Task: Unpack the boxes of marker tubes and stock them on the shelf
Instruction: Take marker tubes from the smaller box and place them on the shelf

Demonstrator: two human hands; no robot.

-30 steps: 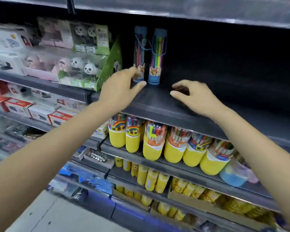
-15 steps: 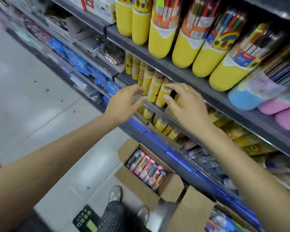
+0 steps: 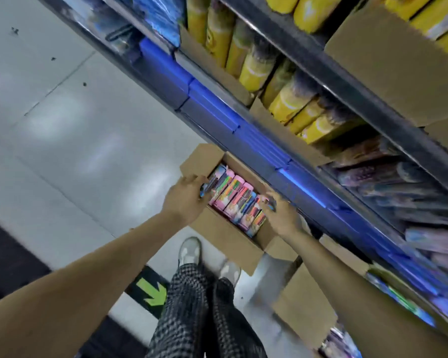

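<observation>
Cardboard, brown and plain, makes up the open box (image 3: 233,244) on the floor at the foot of the shelving, flaps folded out. Inside lies one row of marker tubes (image 3: 237,200), about seven, mostly pink with blue among them; motion blur makes the exact count uncertain. Both hands are down in the box: the left hand (image 3: 185,200) curls its fingers round a blue-capped tube (image 3: 204,188) at the left end of the row, and the right hand (image 3: 282,215) curls over the right end, its fingertips on a blue tube end (image 3: 270,202); whether it truly grips is hard to tell. A second cardboard box (image 3: 305,306) stands nearer on the right. Two shoes (image 3: 189,251) and checked trousers show below. Pale grey floor tiles (image 3: 62,125) fill the left, with one green arrow sticker (image 3: 153,293) on a dark strip. Yellow tubes (image 3: 290,102) crowd the dark shelves (image 3: 347,91) on the right, edged with blue strips. No writing can be read.
</observation>
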